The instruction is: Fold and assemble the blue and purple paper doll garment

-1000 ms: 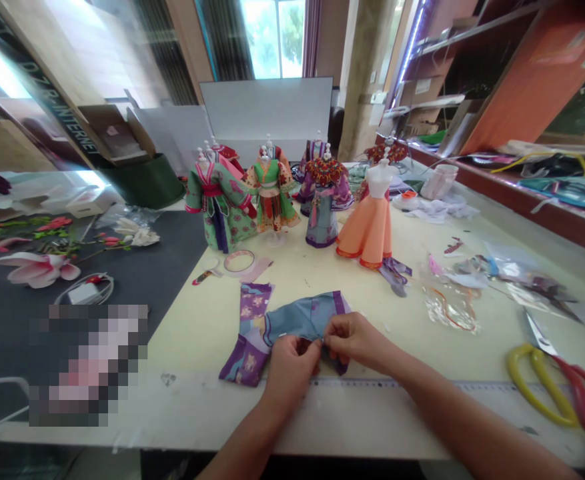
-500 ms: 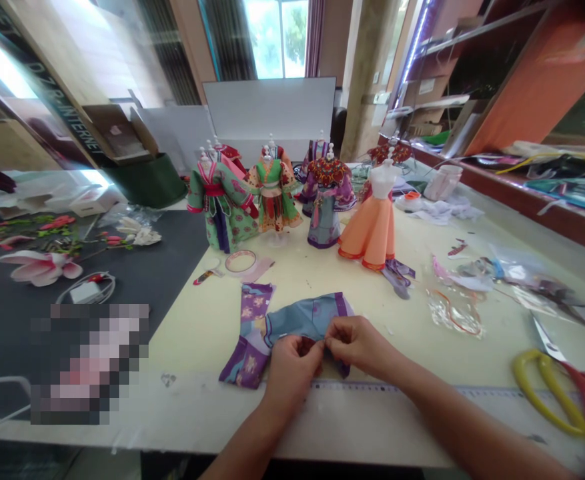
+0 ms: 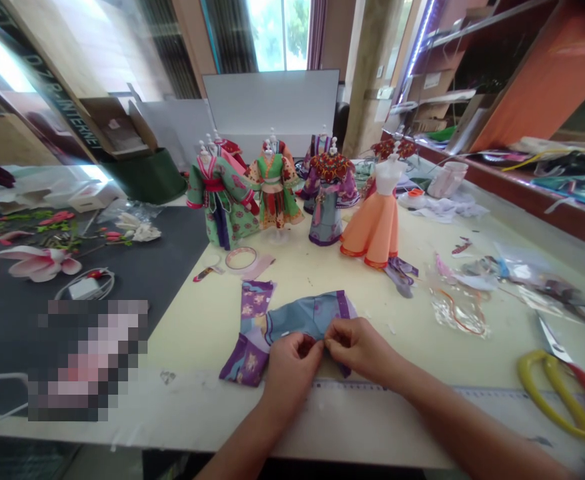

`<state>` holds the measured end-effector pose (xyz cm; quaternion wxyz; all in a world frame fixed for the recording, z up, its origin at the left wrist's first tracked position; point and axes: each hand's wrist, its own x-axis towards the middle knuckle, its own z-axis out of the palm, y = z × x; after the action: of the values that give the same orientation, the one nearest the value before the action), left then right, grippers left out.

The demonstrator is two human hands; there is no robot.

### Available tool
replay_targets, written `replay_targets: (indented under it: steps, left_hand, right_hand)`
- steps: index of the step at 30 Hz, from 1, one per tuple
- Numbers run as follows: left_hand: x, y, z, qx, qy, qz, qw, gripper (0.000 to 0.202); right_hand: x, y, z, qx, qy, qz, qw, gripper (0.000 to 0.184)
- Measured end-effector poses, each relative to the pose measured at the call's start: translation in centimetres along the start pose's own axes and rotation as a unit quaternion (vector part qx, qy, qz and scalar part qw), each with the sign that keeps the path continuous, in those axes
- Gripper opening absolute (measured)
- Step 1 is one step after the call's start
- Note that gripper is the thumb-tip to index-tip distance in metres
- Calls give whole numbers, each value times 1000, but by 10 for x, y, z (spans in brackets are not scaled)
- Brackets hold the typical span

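Observation:
A small doll robe (image 3: 299, 316), blue-grey with purple patterned sleeves and hem, lies on the pale tabletop in front of me. My left hand (image 3: 296, 360) pinches its near edge between thumb and forefinger. Close beside it, my right hand (image 3: 348, 339) pinches the same edge, with the fingertips of both hands almost touching. Any small item between the fingertips is too small to make out. The purple sleeves spread out to the left of my left hand, and the purple hem shows above and below my right hand.
Several dressed doll stands, one in an orange skirt (image 3: 375, 230), stand at the back. Scissors (image 3: 555, 387) lie at the right, near plastic bags (image 3: 459, 313). A ruler (image 3: 397, 388) runs along the front. Tape (image 3: 241, 259) and a cutter (image 3: 203, 274) lie beyond the robe.
Both hands keep their pinch on the robe's edge, and the robe lies almost as before. The camera view has shifted slightly.

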<state>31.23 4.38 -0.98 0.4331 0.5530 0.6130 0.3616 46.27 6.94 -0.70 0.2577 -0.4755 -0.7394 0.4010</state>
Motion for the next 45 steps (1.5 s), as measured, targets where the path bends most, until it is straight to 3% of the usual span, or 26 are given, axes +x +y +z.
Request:
replay_targets:
  steps: [5, 11, 18, 31, 45]
  left_hand:
    - [-1, -1, 1, 47, 12, 35, 998, 20]
    - [-2, 0, 2, 52, 26, 42, 997, 18]
    - [0, 2, 0, -47, 7, -15, 999, 19]
    - [1, 2, 1, -233, -24, -85, 968, 18]
    - [-5, 8, -2, -78, 30, -8, 997, 23]
  right_hand:
    - [0, 2, 2, -22, 2, -12, 1000, 12]
    - [0, 3, 7, 36, 8, 19, 999, 10]
    - [1, 3, 10, 164, -5, 59, 985, 8]
    - [3, -1, 8, 202, -2, 77, 976, 9]
    - [-1, 0, 10, 150, 15, 32, 988, 12]
